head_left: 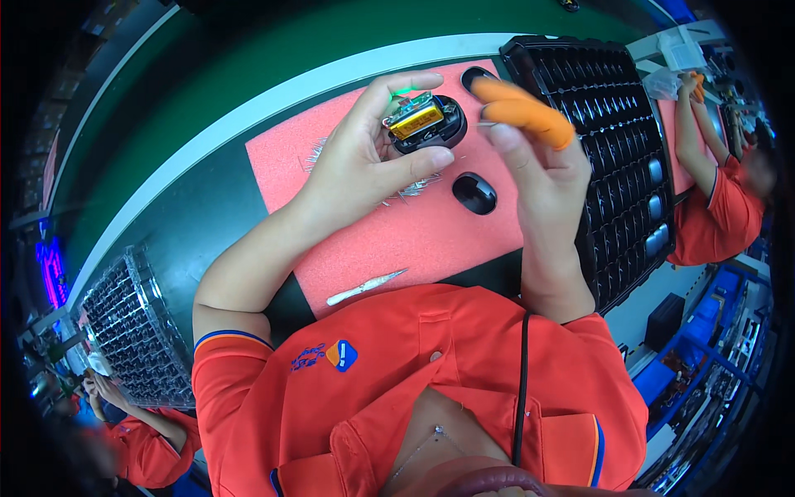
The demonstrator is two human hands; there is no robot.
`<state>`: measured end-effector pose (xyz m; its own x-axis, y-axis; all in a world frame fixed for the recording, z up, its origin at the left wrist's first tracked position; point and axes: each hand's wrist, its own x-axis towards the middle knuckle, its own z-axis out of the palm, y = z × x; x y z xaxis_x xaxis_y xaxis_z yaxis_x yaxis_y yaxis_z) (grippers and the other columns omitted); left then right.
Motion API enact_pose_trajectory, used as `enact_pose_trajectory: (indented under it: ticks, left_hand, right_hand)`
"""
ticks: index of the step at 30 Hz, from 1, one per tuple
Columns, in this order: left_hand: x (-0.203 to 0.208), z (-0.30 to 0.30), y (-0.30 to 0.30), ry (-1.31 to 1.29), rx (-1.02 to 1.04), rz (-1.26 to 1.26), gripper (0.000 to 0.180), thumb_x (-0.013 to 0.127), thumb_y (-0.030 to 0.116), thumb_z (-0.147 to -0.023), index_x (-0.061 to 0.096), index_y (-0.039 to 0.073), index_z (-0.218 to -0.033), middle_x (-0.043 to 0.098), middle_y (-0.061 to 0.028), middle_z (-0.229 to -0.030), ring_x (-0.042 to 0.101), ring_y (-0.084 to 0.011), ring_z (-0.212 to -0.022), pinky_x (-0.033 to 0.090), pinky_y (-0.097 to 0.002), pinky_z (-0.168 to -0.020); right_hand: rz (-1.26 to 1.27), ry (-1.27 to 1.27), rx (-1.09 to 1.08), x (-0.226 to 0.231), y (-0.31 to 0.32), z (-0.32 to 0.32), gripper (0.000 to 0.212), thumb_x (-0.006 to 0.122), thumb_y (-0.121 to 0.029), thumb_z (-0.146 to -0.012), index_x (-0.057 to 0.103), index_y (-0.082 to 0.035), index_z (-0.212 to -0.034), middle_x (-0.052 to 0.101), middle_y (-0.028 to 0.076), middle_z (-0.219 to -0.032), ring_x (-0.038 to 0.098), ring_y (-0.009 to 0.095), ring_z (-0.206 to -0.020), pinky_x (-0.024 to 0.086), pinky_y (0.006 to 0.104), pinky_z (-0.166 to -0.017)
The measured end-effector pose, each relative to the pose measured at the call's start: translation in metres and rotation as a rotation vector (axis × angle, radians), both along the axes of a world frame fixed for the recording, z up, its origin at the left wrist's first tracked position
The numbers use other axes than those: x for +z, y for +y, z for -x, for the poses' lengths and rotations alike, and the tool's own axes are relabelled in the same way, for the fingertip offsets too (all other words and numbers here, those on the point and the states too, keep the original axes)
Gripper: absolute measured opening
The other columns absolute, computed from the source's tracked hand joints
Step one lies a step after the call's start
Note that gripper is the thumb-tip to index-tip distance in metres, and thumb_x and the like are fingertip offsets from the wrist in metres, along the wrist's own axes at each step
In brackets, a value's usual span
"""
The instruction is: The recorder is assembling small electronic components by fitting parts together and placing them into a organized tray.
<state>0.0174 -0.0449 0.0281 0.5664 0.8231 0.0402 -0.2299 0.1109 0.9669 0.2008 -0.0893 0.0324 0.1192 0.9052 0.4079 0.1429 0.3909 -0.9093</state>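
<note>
- Red collared shirt (389, 331), worn by the person at work, is placed nearest the camera, with a black cord (522, 389) hung down its front.
- Beyond it, a pink foam mat (414, 244) is laid on a dark green bench (195, 253).
- A rounded black housing (453, 126), open on top, is held above the mat's upper half by the left hand (360, 157); its thumb is pressed along the near side and its other fingers are curled around the far side.
- A yellow battery (416, 123) and a small circuit board (407, 105) are exposed at the housing; a green glow is cast on the index finger.
- By the right hand (546, 161), just beside the housing, a slim metallic piece (486, 124) is pinched between thumb and orange-covered fingers, which are blurred.
- Two glossy black oval pieces (474, 194) (478, 79) are set on the mat, one below the housing, one above.
- Loose metal pins (411, 190) are scattered under the left hand.
- A white-handled pointed tool (364, 287) is laid near the mat's lower edge.
- At the right, a black compartment tray (596, 91) is placed alongside.
</note>
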Motion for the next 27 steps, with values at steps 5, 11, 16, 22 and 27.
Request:
enact_pose_trajectory:
  ticks: [5,11,16,22,27]
  left_hand:
    - [0.0,0.002,-0.001,0.063,0.0,-0.048,0.059,0.071,0.006,-0.079,0.043,0.004,-0.131,0.048,-0.007,-0.124,0.05,-0.0161,-0.115,0.04,-0.0303,-0.099]
    - [-0.001,0.001,-0.001,0.071,-0.002,-0.058,0.057,0.071,0.005,-0.079,0.045,0.004,-0.129,0.049,-0.0066,-0.123,0.05,-0.0159,-0.114,0.04,-0.03,-0.099]
    - [-0.004,0.0,-0.001,-0.007,-0.002,-0.019,0.056,0.071,0.003,-0.079,0.045,0.004,-0.129,0.05,-0.006,-0.121,0.05,-0.0153,-0.114,0.041,-0.0298,-0.098]
    - [-0.008,0.001,0.0,-0.021,-0.004,-0.03,0.055,0.071,0.002,-0.079,0.046,0.004,-0.128,0.05,-0.0057,-0.12,0.05,-0.0151,-0.114,0.041,-0.0298,-0.099]
    - [-0.007,0.001,0.002,-0.022,0.006,-0.059,0.055,0.071,0.003,-0.079,0.046,0.005,-0.128,0.049,-0.0061,-0.122,0.05,-0.0154,-0.114,0.042,-0.0299,-0.099]
  right_hand:
    - [-0.203,-0.525,-0.028,0.007,0.003,-0.001,0.016,0.066,-0.006,-0.082,0.064,-0.002,-0.097,0.061,0.013,-0.112,0.057,0.018,-0.093,0.045,0.0285,-0.081]
    - [-0.156,-0.389,0.033,-0.003,0.006,0.002,0.017,0.071,-0.007,-0.077,0.067,-0.005,-0.094,0.06,0.01,-0.113,0.055,0.021,-0.095,0.045,0.0311,-0.082]
    - [-0.291,-0.428,-0.162,-0.018,0.002,0.005,0.024,0.069,-0.002,-0.079,0.068,-0.001,-0.103,0.055,0.01,-0.119,0.055,0.016,-0.096,0.046,0.027,-0.082]
    - [-0.354,-0.601,-0.162,-0.018,0.002,0.002,0.027,0.07,-0.001,-0.079,0.067,0.001,-0.105,0.059,0.013,-0.114,0.057,0.017,-0.094,0.047,0.027,-0.082]
    - [-0.315,-0.485,-0.109,-0.012,0.004,0.008,0.026,0.067,-0.002,-0.08,0.067,-0.001,-0.106,0.061,0.013,-0.114,0.058,0.02,-0.098,0.047,0.0287,-0.084]
